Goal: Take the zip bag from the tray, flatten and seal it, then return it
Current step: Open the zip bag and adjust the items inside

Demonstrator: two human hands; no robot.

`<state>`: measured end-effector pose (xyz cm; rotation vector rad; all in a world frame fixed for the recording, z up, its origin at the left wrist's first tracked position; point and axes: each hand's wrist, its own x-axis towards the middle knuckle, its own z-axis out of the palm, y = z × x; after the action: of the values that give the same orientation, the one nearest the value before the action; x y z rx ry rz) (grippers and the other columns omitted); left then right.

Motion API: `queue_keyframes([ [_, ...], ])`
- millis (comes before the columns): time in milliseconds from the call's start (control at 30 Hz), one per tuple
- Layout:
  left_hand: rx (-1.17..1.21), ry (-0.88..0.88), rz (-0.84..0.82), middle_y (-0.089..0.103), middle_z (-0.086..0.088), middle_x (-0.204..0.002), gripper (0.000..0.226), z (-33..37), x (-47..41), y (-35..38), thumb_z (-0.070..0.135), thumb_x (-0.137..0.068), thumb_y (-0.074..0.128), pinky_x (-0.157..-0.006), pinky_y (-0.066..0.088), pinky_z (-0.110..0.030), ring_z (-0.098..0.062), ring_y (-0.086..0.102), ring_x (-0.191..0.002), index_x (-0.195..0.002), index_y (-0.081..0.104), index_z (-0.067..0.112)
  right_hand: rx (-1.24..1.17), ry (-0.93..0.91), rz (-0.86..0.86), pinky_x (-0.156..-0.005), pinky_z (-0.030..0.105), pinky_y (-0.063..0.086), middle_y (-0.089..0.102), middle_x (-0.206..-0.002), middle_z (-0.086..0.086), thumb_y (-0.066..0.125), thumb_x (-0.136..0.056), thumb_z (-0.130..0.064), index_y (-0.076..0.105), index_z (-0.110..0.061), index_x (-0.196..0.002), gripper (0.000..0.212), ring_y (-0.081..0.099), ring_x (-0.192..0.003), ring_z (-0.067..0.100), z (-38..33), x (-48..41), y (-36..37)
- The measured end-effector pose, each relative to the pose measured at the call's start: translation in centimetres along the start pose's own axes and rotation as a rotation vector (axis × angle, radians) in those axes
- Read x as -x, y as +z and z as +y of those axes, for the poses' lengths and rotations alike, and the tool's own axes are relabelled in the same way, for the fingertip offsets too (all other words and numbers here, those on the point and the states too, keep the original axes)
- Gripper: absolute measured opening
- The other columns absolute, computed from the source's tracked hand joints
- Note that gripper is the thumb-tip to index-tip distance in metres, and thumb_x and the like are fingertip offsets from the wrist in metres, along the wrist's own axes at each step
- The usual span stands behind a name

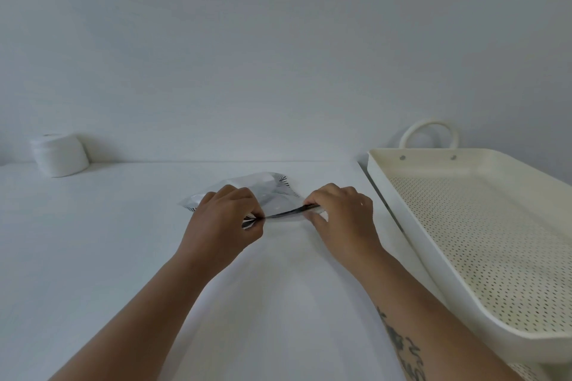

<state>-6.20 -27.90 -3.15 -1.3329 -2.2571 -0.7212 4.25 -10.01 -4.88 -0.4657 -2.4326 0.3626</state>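
Both forearms enter from the bottom edge and meet at frame centre. Left hand (226,213) pinches the near-left corner of the zip bag (266,192); right hand (340,213) pinches the near-right end of its dark closure strip. Bag rests on the white table (108,241). Perforated cream tray (483,226) sits at right; a white roll (60,155) stands upper left.

Zip bag (266,192) on white table (108,241), both hands pinching its near edge — left hand (224,216), right hand (340,213)
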Motion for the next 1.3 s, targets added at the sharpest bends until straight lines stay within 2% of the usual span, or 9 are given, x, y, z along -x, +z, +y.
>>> queue_keyframes([
  [100, 0.007, 0.017, -0.004, 0.064, 0.013, -0.078, 0.008, 0.2, 0.0, 0.0, 0.015, -0.075, 0.073, -0.071, 0.043, -0.034, -0.014, 0.054, -0.082, -0.073, 0.068, 0.022, 0.036, -0.086, 0.007, -0.112, 0.045, 0.005, 0.063, -0.111, -0.018, 0.065, -0.088, -0.035, 0.064, -0.037, -0.103, 0.016, 0.043, -0.121, 0.015, -1.6, 0.4, 0.5],
  [167, 0.0, 0.033, -0.001, 0.064, 0.013, -0.077, 0.008, 0.4, 0.1, 0.1, 0.015, -0.074, 0.073, -0.07, 0.044, -0.034, -0.015, 0.055, -0.082, -0.073, 0.068, 0.021, 0.047, -0.124, 0.031, -0.11, 0.043, 0.001, 0.066, -0.102, -0.017, 0.062, -0.09, -0.031, 0.066, -0.033, -0.091, 0.005, 0.044, -0.121, 0.015, -2.2, 0.4, 0.8],
  [333, -0.04, 0.061, 0.016, 0.066, 0.012, -0.079, 0.005, 0.8, -0.1, 0.2, 0.017, -0.076, 0.073, -0.071, 0.045, -0.035, -0.016, 0.057, -0.083, -0.077, 0.071, 0.022, 0.003, -0.048, 0.009, -0.104, 0.035, 0.015, 0.066, -0.091, -0.014, 0.059, -0.091, -0.027, 0.068, -0.033, -0.083, 0.013, 0.05, -0.1, 0.014, -1.3, 0.0, 0.6],
  [467, -0.058, 0.074, 0.032, 0.066, 0.011, -0.079, 0.003, 1.1, -0.2, 0.2, 0.017, -0.076, 0.072, -0.07, 0.045, -0.035, -0.016, 0.059, -0.082, -0.077, 0.07, 0.02, 0.036, -0.033, 0.036, -0.102, 0.035, 0.02, 0.067, -0.088, -0.012, 0.059, -0.091, -0.026, 0.068, -0.033, -0.082, 0.015, 0.051, -0.094, 0.016, -1.1, 0.0, 0.5],
  [833, -0.118, 0.005, 0.035, 0.065, 0.013, -0.077, 0.005, 0.9, -0.3, -0.6, 0.022, -0.073, 0.072, -0.079, 0.04, -0.036, -0.014, 0.058, -0.083, -0.073, 0.068, 0.024, 0.078, 0.014, 0.036, -0.107, 0.042, 0.027, 0.062, -0.087, -0.01, 0.056, -0.093, -0.032, 0.069, -0.034, -0.086, 0.015, 0.053, -0.094, 0.018, -0.4, -0.1, 0.3],
  [1067, -0.02, -0.06, -0.01, 0.063, 0.016, -0.081, 0.009, -0.5, -0.1, -1.0, 0.023, -0.074, 0.074, -0.08, 0.038, -0.031, -0.008, 0.054, -0.088, -0.079, 0.068, 0.028, 0.09, 0.083, 0.02, -0.109, 0.045, 0.026, 0.062, -0.089, -0.01, 0.055, -0.093, -0.029, 0.069, -0.034, -0.086, 0.016, 0.053, -0.096, 0.02, 0.6, -0.2, 0.2],
  [1167, 0.021, -0.082, -0.005, 0.065, 0.015, -0.083, 0.009, -0.7, 0.1, -1.2, 0.02, -0.074, 0.074, -0.08, 0.041, -0.034, -0.011, 0.056, -0.088, -0.079, 0.068, 0.026, 0.077, 0.019, -0.018, -0.112, 0.046, 0.016, 0.062, -0.099, -0.011, 0.058, -0.093, -0.033, 0.066, -0.035, -0.097, 0.009, 0.051, -0.106, 0.02, 0.1, -0.2, 0.1],
  [1233, 0.016, -0.071, 0.013, 0.066, 0.015, -0.083, 0.007, -0.7, 0.1, -1.2, 0.02, -0.076, 0.074, -0.079, 0.042, -0.034, -0.012, 0.056, -0.087, -0.079, 0.069, 0.024, 0.053, -0.075, -0.022, -0.112, 0.045, 0.013, 0.062, -0.106, -0.013, 0.063, -0.088, -0.036, 0.063, -0.036, -0.106, 0.017, 0.05, -0.109, 0.016, -0.9, -0.1, 0.2],
  [1300, 0.007, -0.037, 0.003, 0.065, 0.015, -0.085, 0.007, -0.4, 0.1, -1.1, 0.02, -0.077, 0.073, -0.077, 0.042, -0.032, -0.01, 0.055, -0.086, -0.081, 0.07, 0.025, 0.004, -0.188, 0.008, -0.111, 0.045, 0.017, 0.065, -0.103, -0.014, 0.067, -0.086, -0.032, 0.064, -0.034, -0.099, 0.014, 0.053, -0.105, 0.014, -2.3, 0.1, 0.6],
])
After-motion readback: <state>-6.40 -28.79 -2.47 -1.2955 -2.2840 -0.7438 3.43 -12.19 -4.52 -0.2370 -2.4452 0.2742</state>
